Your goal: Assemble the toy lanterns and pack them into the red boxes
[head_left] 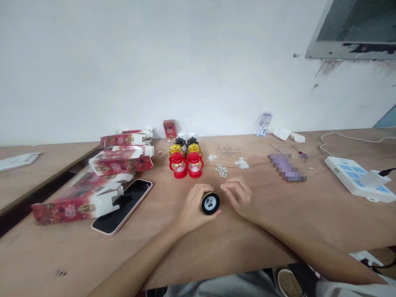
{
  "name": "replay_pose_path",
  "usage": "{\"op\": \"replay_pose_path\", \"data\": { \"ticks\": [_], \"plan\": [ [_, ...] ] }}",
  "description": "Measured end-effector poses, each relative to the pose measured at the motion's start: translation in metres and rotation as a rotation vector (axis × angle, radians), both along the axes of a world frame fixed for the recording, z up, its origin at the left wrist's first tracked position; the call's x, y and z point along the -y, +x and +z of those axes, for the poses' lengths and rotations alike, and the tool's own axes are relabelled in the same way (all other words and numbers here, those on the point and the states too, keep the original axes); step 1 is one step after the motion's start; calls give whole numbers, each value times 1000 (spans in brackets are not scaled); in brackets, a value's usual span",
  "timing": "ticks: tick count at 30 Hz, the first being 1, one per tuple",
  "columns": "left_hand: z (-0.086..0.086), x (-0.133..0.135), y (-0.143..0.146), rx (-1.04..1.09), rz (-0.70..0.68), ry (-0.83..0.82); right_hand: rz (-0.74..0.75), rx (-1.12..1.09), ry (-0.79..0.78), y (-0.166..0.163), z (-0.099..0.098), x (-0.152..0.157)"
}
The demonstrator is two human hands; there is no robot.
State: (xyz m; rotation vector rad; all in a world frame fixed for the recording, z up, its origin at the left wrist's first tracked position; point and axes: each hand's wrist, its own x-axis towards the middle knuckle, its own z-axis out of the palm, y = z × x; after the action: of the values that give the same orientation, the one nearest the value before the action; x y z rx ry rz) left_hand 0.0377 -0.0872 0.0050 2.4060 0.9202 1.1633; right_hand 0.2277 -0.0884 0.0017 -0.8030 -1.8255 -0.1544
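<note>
My left hand (pixel 193 208) is wrapped round a small black toy lantern (pixel 210 203), held on its side with the round base facing me. My right hand (pixel 236 194) hovers just right of the base, thumb and forefinger pinched on something too small to make out. A little pile of button cells (pixel 221 170) lies just beyond my hands. Two red lanterns (pixel 186 165) stand behind it, with two gold-topped ones (pixel 185 149) and dark ones further back.
Red and white cartons (pixel 120 161) lie stacked at the left, one flat near a phone (pixel 123 206) with a pink case. A power strip (pixel 359 179) with cable sits at the right. Small white parts (pixel 241 163), a bottle (pixel 264 123) and tools lie toward the wall.
</note>
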Motion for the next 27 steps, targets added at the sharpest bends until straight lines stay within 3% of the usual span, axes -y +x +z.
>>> {"op": "replay_pose_path", "data": {
  "ticks": [5,18,22,27],
  "plan": [
    [-1,0,1,5,5,26,124,94,78,-12,1,14],
    [-1,0,1,-21,5,25,55,27,23,-13,-1,16],
    [-1,-1,0,-11,1,-1,-37,15,-36,-4,-8,0],
    [0,0,0,-18,1,-22,-308,261,-141,21,-24,-41]
  ]
}}
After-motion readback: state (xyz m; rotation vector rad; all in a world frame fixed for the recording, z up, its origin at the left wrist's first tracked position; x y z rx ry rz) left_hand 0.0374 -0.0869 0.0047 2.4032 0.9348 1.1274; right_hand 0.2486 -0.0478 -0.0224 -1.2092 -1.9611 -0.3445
